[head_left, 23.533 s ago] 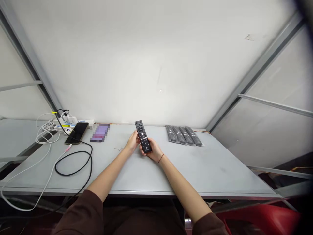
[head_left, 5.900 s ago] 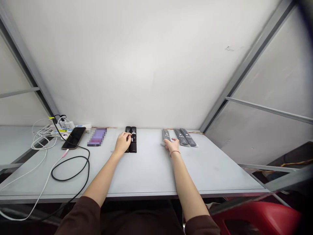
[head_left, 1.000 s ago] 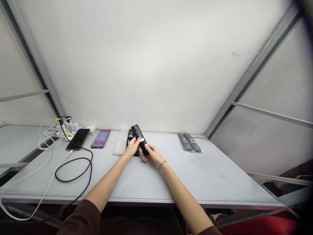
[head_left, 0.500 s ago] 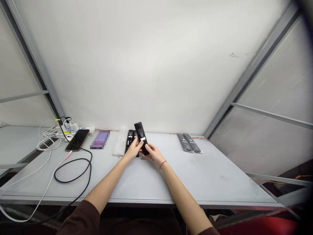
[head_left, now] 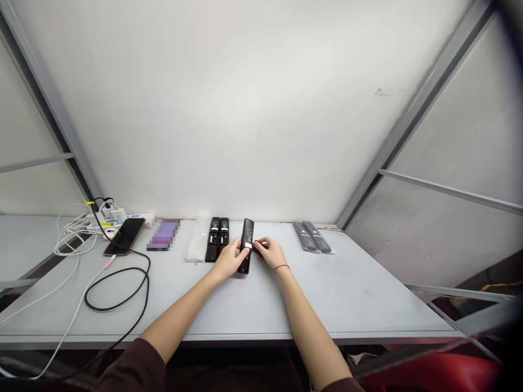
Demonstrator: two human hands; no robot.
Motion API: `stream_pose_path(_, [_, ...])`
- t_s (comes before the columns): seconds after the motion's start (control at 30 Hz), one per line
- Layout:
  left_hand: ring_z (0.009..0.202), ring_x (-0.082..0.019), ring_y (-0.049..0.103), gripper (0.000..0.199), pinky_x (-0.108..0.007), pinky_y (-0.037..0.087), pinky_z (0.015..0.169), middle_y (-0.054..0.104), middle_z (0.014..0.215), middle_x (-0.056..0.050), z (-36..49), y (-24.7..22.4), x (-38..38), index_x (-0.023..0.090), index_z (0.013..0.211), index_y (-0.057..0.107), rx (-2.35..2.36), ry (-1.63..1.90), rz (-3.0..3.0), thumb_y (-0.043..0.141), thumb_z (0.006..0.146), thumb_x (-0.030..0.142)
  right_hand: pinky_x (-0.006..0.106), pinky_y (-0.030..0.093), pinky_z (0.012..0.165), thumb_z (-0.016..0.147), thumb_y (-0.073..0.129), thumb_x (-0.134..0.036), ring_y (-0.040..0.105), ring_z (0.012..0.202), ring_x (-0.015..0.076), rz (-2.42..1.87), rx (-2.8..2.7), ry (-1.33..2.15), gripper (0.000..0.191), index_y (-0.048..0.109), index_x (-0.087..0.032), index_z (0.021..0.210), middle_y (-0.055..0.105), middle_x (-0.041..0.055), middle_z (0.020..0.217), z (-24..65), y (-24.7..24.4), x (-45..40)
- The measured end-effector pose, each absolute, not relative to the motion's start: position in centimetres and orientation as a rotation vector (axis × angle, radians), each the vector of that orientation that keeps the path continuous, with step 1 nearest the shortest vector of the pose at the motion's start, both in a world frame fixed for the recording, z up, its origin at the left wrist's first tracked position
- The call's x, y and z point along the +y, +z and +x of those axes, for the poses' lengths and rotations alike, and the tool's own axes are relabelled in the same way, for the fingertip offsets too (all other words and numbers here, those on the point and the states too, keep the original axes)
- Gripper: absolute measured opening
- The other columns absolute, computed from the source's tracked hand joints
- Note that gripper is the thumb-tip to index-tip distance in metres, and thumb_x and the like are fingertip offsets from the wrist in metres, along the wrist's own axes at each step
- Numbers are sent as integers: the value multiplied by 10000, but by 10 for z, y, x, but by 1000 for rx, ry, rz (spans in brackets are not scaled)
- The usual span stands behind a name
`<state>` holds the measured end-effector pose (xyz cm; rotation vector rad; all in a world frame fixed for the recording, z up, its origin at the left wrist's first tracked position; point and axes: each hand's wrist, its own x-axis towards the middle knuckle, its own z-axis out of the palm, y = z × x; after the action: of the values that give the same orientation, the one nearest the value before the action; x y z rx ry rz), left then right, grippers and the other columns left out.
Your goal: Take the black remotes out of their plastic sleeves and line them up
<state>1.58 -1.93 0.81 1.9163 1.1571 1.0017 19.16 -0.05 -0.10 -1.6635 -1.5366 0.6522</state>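
Observation:
My left hand (head_left: 229,261) is closed around a black remote control (head_left: 247,233), its labelled back facing me. The remote stands slightly tilted over the table, its lower end close to the surface. Just right of it, my right hand (head_left: 273,253) pinches a small black piece (head_left: 260,248) that looks like a battery cover, partly hidden by the fingers. Left of the held remote, two more black remotes lie side by side, back up: one remote (head_left: 212,251) and its neighbour (head_left: 224,224). Their battery compartments are uncovered, and my left hand partly overlaps the nearer one.
Two remotes in clear plastic sleeves (head_left: 311,237) lie at the back right of the grey table (head_left: 351,294). To the left are a clear plastic sleeve (head_left: 196,245), a blurred purple item (head_left: 164,235), a phone (head_left: 125,236), a power strip (head_left: 141,217) and a looped black cable (head_left: 147,283).
The held remote has swung more upright and come lower. My right hand has moved off it to the right with the small black piece. The two lying remotes are more exposed.

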Motion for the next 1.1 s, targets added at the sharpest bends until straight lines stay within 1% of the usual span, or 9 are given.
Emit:
stream_pose_path(0.1, [831,-178,611,503,-299,460,788,640,956,-61,25,4,-29,168,1322,404,1259,885,2006,428,863,373,284,442,718,804,545,-366,631,792,195,-1828,-1620,435,236,647,-156,837,687,87,837,199,-4,2])
stream_pose_path(0.2, [984,-205,587,445,-319,436,867,629,1067,-89,29,1,-34,166,1284,442,1254,821,2157,386,883,349,287,417,687,817,519,-388,619,768,207,-1905,-1632,401,283,657,-141,794,682,100,797,204,-8,5])
stream_pose_path(0.3, [1060,-215,564,384,-330,420,905,613,1140,-98,31,0,-36,172,1214,493,1286,726,2290,349,898,336,279,396,666,812,522,-376,604,736,201,-1946,-1653,357,289,655,-136,720,672,104,764,207,-10,7])
stream_pose_path(0.5, [899,-219,621,361,-324,459,767,653,1008,-80,27,9,-41,208,1149,528,1408,419,2473,335,905,391,266,381,666,805,508,-354,583,731,186,-1996,-1660,289,265,667,-149,749,659,97,792,209,-14,9])
stream_pose_path(0.63, [819,-165,598,309,-252,437,701,624,940,-36,17,22,-44,214,933,618,961,318,2594,518,806,477,253,376,655,817,484,-347,585,731,176,-2001,-1669,293,273,672,-153,780,663,91,798,209,-14,9])
stream_pose_path(0.73, [782,-131,582,247,-212,407,652,618,890,0,13,26,-45,216,880,619,714,217,2561,621,729,412,242,374,637,816,481,-361,587,725,168,-2003,-1673,311,277,674,-164,789,666,80,805,208,-14,8])
stream_pose_path(0.87, [775,-134,575,178,-219,385,628,631,878,16,13,22,-39,220,894,587,814,236,2587,584,759,336,242,366,624,810,486,-362,580,725,169,-2010,-1680,322,268,671,-168,803,660,77,808,207,-13,7])
stream_pose_path(0.97, [791,-146,574,123,-233,392,657,621,898,5,13,16,-27,220,856,575,988,348,2650,532,810,325,248,369,640,807,489,-351,576,731,173,-2003,-1691,319,255,667,-168,824,653,77,814,205,-13,7])
stream_pose_path(1.1, [806,-153,570,129,-248,408,703,604,913,-13,7,12,-7,217,865,570,1161,421,2662,487,845,313,258,383,697,799,510,-333,575,781,185,-1961,-1730,302,243,652,-164,900,646,81,840,201,-14,6])
